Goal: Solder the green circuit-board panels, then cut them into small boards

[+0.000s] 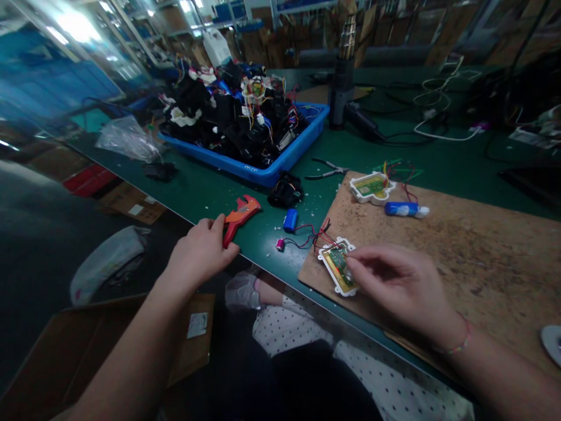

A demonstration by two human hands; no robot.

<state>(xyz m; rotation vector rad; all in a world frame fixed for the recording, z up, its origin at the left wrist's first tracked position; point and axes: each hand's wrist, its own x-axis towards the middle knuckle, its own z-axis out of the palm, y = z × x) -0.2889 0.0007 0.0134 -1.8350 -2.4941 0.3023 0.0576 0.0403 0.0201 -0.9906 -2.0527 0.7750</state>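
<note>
My left hand [200, 252] rests at the front edge of the green table [210, 193], its fingers curled round the handles of a red-orange cutter [240, 214]. My right hand [397, 285] pinches the green circuit board inside a white plastic housing [333, 270] that lies on a brown work board [460, 245]. Red and black wires run from that housing to a small blue battery [290, 220] and a pink connector [279, 244]. A second white housing [371, 187] with a circuit board lies farther back, next to a blue-and-white cylinder [405, 209].
A blue bin [280, 161] full of black parts and wires stands at the back left, a loose black part [286, 190] in front of it. Pliers [326, 171], an upright heat gun [342, 82], cables and a plastic bag [127, 139] are about. A cardboard box [87, 345] sits below the table.
</note>
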